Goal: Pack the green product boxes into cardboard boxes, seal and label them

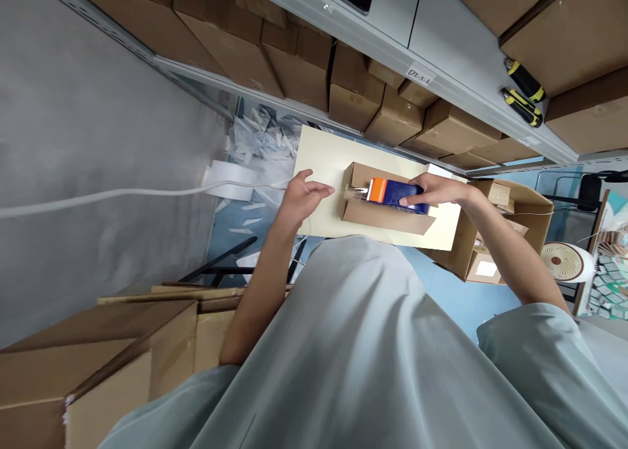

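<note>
A blue tape dispenser (398, 196) with an orange front and a toothed edge lies over a long cardboard box (392, 221) on the cream tabletop (318, 151). My right hand (432, 190) grips its blue body from the right, thumb on top. Clear tape (352, 192) stretches from the orange end toward the box's left end. Just left of the box, my left hand (305, 199) has its thumb raised and fingers stretched toward the tape. The thumb and fingertips are apart, and I see nothing held between them. Whether those fingers touch the tape is unclear.
Shelves with cardboard boxes (356, 86) rise behind the table. Two black-and-yellow utility knives (523, 105) lie on the upper shelf. An open carton (454, 249) stands at right, near a white fan (564, 262). Paper scraps (260, 141) and a white cable (122, 192) are at left.
</note>
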A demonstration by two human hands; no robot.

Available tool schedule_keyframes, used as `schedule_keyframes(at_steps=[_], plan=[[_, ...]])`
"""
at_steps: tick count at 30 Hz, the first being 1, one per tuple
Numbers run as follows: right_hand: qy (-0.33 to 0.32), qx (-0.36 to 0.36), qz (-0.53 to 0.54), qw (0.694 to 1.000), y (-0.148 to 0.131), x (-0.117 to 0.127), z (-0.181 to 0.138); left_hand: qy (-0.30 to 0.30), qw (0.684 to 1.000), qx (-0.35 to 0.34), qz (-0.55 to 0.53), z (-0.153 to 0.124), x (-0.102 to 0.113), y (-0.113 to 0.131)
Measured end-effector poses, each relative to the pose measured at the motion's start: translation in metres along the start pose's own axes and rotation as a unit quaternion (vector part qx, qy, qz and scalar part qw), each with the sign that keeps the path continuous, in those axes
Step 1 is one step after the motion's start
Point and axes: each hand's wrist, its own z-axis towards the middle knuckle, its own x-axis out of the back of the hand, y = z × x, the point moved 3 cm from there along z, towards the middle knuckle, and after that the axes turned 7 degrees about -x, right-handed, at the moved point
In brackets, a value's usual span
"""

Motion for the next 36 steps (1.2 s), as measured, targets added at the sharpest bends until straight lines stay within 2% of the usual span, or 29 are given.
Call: schedule_keyframes(at_steps=[4,12,18,26,30,36], plan=[[-0.009,-0.005,0.007,1.000,-0.001,-0.003,0.000,-0.002,1.000,-0.010,0.006,0.000,0.000,-0.002],[0.030,-0.002,-0.021,0.999,0.003,-0.011,0.012,0.005,0.998,-0.048,0.036,0.014,-0.001,-0.018],[0.038,-0.015,-0.030,0.999,0.009,-0.020,0.026,0.008,0.998,-0.032,0.062,0.019,-0.004,-0.025],[-0.012,-0.006,0.065,0.998,0.021,-0.018,0.046,0.013,0.995,-0.048,0.086,0.023,-0.008,-0.030],[-0.048,-0.007,0.138,0.989,0.036,-0.008,0.048,0.008,0.997,-0.048,0.057,0.023,-0.015,-0.029],[-0.042,-0.025,0.180,0.983,0.044,-0.003,0.044,0.003,0.999,-0.047,-0.024,0.022,-0.028,-0.027]])
